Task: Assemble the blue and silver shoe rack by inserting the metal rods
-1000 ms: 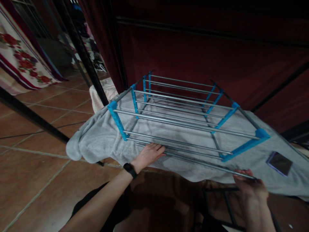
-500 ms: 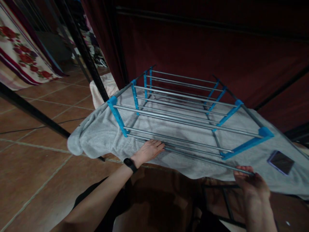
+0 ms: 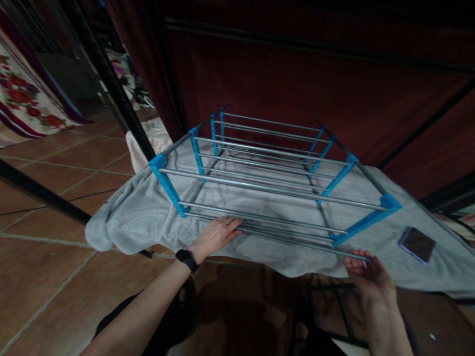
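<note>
A rack (image 3: 260,185) of grey metal tubes and blue plastic brackets lies on a grey blanket (image 3: 126,212). Along its near lower side runs a loose metal tube (image 3: 297,241), close to the rack's bottom bar. My left hand (image 3: 218,235), with a black band on the wrist, is closed over the tube's left part, palm down. The tube's right end rests in my right hand (image 3: 365,272), palm up, with the fingers curled under it and the thumb alongside. The tube's left end is hidden near my left hand.
A phone (image 3: 417,244) lies on the blanket at the right. Black metal posts (image 3: 122,104) stand at the left, and a dark red curtain (image 3: 278,74) hangs behind. A striped cloth (image 3: 148,141) is beyond the left corner. Tiled floor (image 3: 48,277) shows below.
The view has shifted, so the rack and blanket appear further left. My right hand has moved slightly closer to the rack with the tube's end. My left hand keeps its place on the tube.
</note>
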`<state>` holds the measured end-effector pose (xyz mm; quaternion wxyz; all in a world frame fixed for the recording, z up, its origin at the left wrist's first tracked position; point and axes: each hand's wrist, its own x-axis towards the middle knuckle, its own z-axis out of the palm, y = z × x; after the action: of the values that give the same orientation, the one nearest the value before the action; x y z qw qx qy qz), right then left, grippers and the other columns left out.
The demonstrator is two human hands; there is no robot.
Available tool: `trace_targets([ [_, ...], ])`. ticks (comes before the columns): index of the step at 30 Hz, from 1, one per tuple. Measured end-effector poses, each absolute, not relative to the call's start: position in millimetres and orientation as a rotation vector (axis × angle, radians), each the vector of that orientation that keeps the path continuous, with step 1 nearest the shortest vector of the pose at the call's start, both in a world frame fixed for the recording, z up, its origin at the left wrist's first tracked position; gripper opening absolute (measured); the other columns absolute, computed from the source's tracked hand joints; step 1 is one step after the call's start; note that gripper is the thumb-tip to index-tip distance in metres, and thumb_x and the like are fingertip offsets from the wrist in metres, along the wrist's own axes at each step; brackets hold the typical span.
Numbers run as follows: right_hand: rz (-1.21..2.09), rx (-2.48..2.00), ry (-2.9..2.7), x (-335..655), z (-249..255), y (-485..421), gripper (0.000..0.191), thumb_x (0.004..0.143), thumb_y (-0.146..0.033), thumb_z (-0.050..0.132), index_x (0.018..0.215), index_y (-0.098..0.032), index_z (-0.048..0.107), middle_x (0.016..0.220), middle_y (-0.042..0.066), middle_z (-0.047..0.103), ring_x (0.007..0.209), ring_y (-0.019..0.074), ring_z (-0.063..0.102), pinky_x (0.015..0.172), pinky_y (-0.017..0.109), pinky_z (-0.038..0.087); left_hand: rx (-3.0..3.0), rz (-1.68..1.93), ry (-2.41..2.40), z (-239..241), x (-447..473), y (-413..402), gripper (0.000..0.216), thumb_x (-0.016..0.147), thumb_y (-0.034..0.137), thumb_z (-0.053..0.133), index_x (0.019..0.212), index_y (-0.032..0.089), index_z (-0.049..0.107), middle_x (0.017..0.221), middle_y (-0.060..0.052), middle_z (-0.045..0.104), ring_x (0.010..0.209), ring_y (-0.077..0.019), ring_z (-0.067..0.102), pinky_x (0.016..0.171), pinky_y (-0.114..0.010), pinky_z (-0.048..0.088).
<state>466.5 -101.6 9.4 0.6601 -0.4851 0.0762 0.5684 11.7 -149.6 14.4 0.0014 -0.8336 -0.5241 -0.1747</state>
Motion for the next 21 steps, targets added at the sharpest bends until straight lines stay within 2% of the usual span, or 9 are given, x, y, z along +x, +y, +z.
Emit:
trace_targets([
  [5, 1.344, -1.093, 0.079, 450, -3, -99, 0.013, 0.080, -0.015, 0.045, 0.074, -0.020, 0.055, 0.067, -0.003, 0.062, 0.063, 0.0131, 0.065, 0.060, 0.032, 0.056, -2.604, -0.648, -1.629, 18, 7, -151, 0.030, 0.099, 0.039, 0.038, 0.107, 0.020, 0.061, 0.099, -0.006, 0.066, 0.088, -0.0188, 0.061, 0.080, -0.032, 0.047],
  [9, 1.377, -1.078, -0.035, 435, -8, -98, 0.009, 0.081, -0.019, 0.050, 0.075, -0.021, 0.056, 0.071, -0.003, 0.066, 0.066, 0.0131, 0.066, 0.064, 0.031, 0.057, -2.523, -0.620, -1.612, 17, -2, -149, 0.030, 0.099, 0.037, 0.039, 0.103, 0.020, 0.063, 0.097, -0.006, 0.068, 0.087, -0.0191, 0.062, 0.081, -0.034, 0.047],
  [18, 1.443, -0.905, -0.018, 419, 11, -101, 0.024, 0.092, -0.022, 0.040, 0.091, -0.020, 0.063, 0.086, 0.002, 0.072, 0.081, 0.0137, 0.070, 0.075, 0.032, 0.057, -2.539, -0.611, -1.665, -3, -22, -136, 0.039, 0.095, 0.048, 0.040, 0.106, 0.022, 0.067, 0.106, -0.006, 0.073, 0.096, -0.0222, 0.069, 0.090, -0.036, 0.051],
  [21, 1.406, -0.862, -0.025, 415, 15, -99, 0.025, 0.093, -0.021, 0.040, 0.091, -0.020, 0.065, 0.086, 0.001, 0.073, 0.082, 0.0129, 0.070, 0.076, 0.030, 0.058, -2.579, -0.675, -1.687, -5, -23, -134, 0.041, 0.092, 0.054, 0.042, 0.107, 0.024, 0.066, 0.106, -0.003, 0.074, 0.095, -0.0219, 0.070, 0.087, -0.032, 0.054],
])
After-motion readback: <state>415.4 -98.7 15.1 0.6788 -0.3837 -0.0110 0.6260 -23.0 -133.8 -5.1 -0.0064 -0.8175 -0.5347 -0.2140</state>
